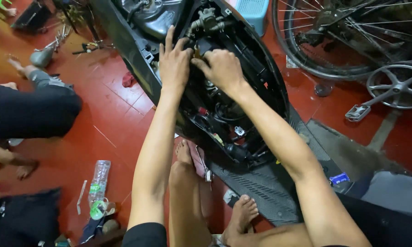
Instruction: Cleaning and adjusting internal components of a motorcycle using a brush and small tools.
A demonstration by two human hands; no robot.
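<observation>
Left hand (174,61) flat, fingers spread wide on the open scooter body (270,77); right hand (222,68) curled beside it, maybe pinching a small brass part (197,51), grip unclear.

Opened black scooter body (265,73), tilted on red floor, wiring and small brass-coloured part (197,51) exposed inside.

— Where was everything lying?
— The scooter body (261,77) lay across the floor (110,119) ahead; both hands sat side by side inside it, left hand (174,61) beside right hand (222,68). A bicycle wheel (347,36) stood behind to the right — a plastic bottle (98,183) lay near left.
</observation>
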